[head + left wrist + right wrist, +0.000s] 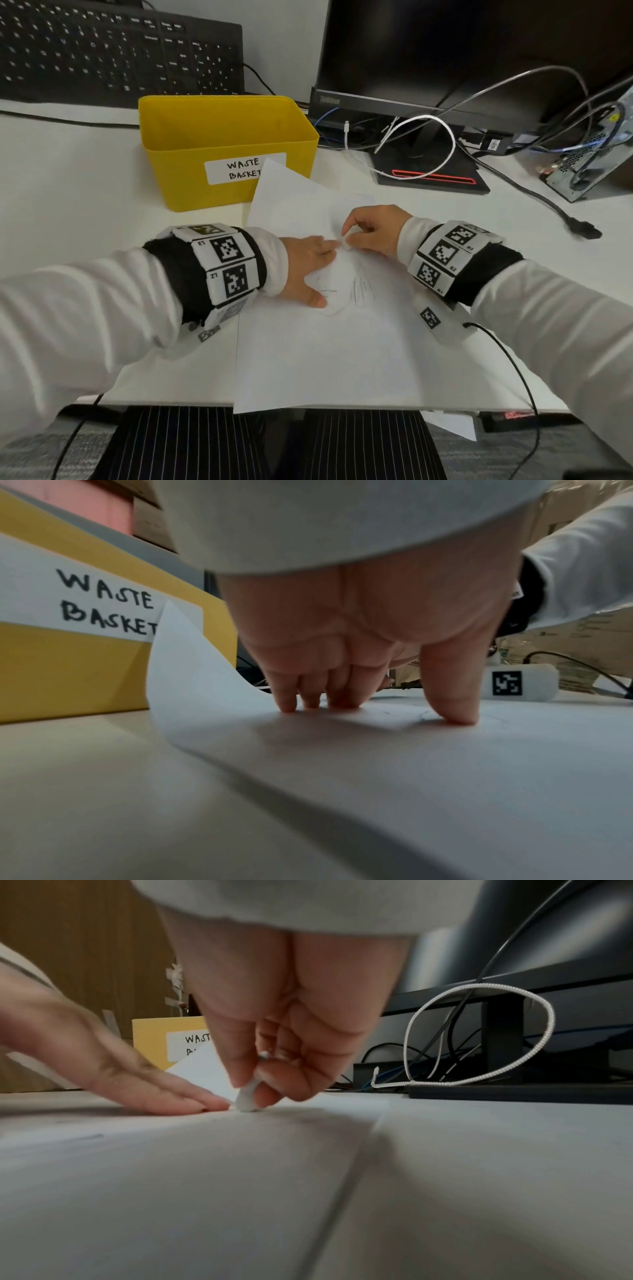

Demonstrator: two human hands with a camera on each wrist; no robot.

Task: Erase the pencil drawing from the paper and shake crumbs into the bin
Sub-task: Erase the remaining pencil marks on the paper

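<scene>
Two hands working: left hand (pixel 310 265) spread flat, pinning the paper (pixel 325 349) steady while right hand (pixel 373 233) is pinching the eraser (pixel 247 1097), rubbing the drawing (pixel 346 287).

The yellow bin (pixel 191 144) carries a white label (pixel 239 168) with handwritten black letters "WASTE BASKET". On the monitor's lower edge (pixel 376 102) a faint brand reads "ThinkVision". The left wristband (pixel 226 263) shows small marks "L2" and "L3".

A white desk (pixel 85 178) carries paper (pixel 325 359), a yellow waste basket (pixel 191 137), keyboard (pixel 113 51), monitor stand (pixel 431 171) and cables (pixel 534 195).
</scene>
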